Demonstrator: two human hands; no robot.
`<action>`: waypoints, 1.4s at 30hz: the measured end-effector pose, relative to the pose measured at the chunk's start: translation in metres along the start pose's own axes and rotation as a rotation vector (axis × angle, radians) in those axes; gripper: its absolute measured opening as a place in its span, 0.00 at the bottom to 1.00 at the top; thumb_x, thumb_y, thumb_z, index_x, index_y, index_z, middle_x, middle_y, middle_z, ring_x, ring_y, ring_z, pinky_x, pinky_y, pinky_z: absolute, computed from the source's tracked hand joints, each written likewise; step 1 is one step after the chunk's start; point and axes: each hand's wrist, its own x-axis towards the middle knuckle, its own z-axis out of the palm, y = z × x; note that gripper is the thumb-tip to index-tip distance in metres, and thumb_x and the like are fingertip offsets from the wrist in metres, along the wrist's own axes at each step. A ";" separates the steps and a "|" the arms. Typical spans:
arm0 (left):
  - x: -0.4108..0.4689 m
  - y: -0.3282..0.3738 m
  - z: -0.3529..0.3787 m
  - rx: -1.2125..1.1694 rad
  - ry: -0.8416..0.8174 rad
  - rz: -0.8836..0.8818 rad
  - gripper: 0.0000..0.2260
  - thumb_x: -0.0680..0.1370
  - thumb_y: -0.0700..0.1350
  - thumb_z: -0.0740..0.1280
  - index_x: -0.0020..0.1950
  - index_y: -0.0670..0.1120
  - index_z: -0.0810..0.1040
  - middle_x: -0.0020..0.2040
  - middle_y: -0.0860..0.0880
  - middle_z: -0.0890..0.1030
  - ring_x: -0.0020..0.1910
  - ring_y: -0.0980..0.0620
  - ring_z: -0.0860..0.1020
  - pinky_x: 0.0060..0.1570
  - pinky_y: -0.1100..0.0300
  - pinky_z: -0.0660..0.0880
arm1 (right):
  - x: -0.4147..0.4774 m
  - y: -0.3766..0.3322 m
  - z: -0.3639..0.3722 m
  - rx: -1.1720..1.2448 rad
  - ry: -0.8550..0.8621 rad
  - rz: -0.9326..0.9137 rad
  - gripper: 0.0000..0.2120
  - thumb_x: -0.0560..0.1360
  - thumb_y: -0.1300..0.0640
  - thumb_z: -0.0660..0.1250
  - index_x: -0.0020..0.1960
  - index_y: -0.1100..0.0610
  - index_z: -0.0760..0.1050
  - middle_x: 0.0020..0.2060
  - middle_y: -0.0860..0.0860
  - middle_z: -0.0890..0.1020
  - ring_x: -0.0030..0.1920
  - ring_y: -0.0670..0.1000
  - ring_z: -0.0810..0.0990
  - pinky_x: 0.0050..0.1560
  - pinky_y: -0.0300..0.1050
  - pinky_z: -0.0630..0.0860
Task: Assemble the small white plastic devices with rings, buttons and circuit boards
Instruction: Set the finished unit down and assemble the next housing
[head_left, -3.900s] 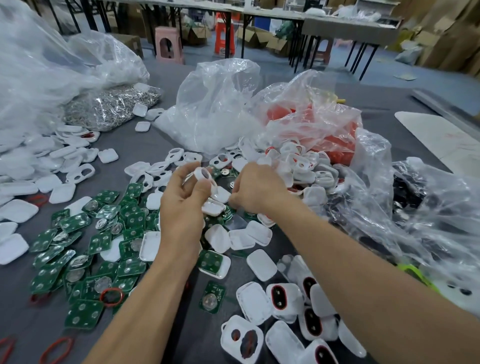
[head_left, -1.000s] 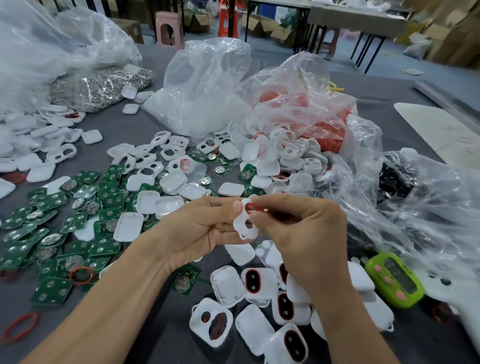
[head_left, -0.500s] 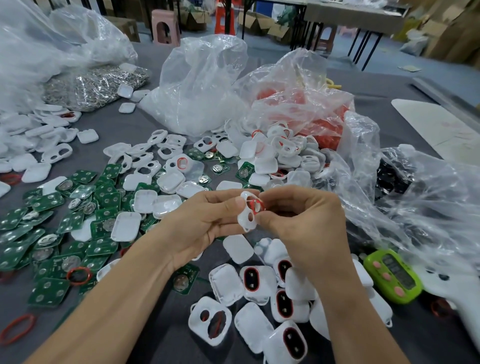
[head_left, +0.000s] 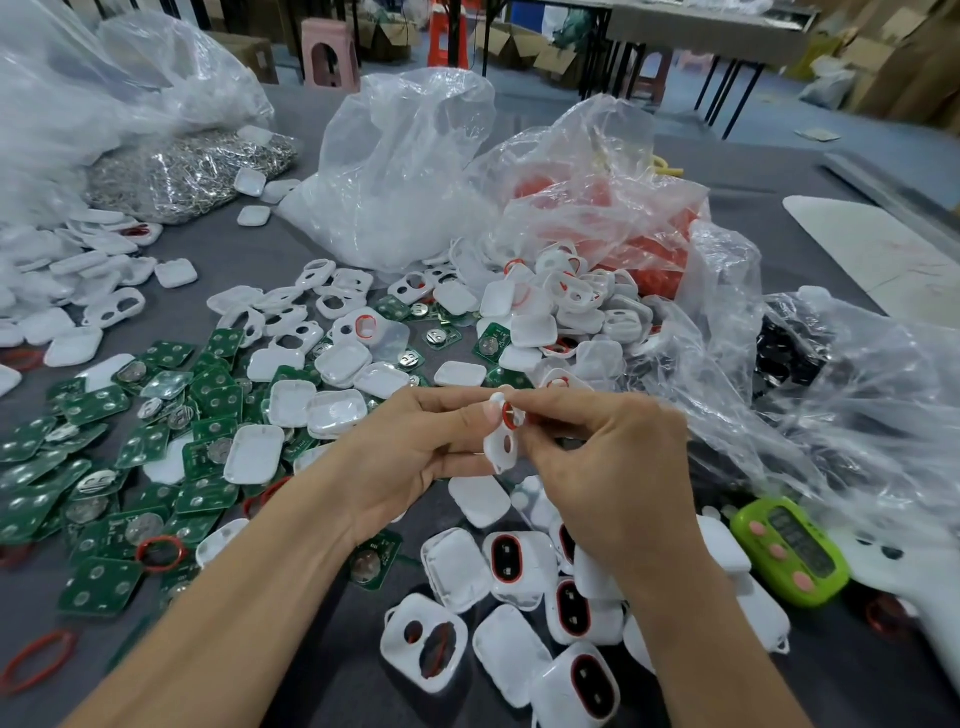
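White plastic shell (head_left: 500, 446) sits mid-frame, held above the grey table (head_left: 769, 171) between both hands. The left hand (head_left: 415, 447) comes in from lower left with its palm turned inward; the thumb on top and the fingers beneath pinch the shell's left edge. The right hand (head_left: 608, 467) has its back to the camera, and its thumb and forefinger are closed on a red ring (head_left: 508, 415) at the shell's upper opening. Whether the ring is fully seated, I cannot tell.

Surroundings, left to right:
- Green circuit boards (head_left: 98, 405) are scattered far left, with a loose red ring (head_left: 160, 553) lying on them.
- A bag of metal clips (head_left: 182, 166) is at the rear left.
- White covers (head_left: 332, 410) are heaped behind the left hand.
- Assembled devices (head_left: 519, 566) lie under the right wrist, partly hidden by it.
- A clear bag of red parts (head_left: 613, 208) is behind them.
- A green timer (head_left: 792, 558) is at the right, beside crumpled plastic (head_left: 857, 415).
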 end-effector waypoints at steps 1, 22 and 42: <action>0.000 0.000 0.001 0.001 0.007 0.002 0.18 0.73 0.46 0.73 0.59 0.39 0.85 0.54 0.39 0.86 0.51 0.47 0.86 0.51 0.57 0.84 | 0.000 0.000 0.000 -0.003 0.003 -0.014 0.10 0.74 0.54 0.77 0.53 0.42 0.87 0.39 0.39 0.87 0.39 0.43 0.85 0.42 0.45 0.83; -0.009 -0.001 -0.010 -0.138 -0.278 -0.078 0.21 0.73 0.43 0.73 0.62 0.33 0.81 0.52 0.34 0.85 0.50 0.40 0.86 0.45 0.53 0.84 | 0.010 0.008 -0.001 0.826 -0.257 0.388 0.26 0.52 0.60 0.87 0.49 0.54 0.88 0.43 0.54 0.86 0.44 0.54 0.83 0.45 0.45 0.82; -0.007 -0.010 0.004 0.133 -0.157 0.125 0.18 0.78 0.33 0.68 0.65 0.46 0.84 0.60 0.39 0.84 0.59 0.42 0.83 0.56 0.54 0.82 | 0.006 -0.004 0.009 0.628 -0.155 0.439 0.13 0.72 0.69 0.76 0.42 0.51 0.88 0.39 0.53 0.88 0.45 0.56 0.88 0.50 0.55 0.85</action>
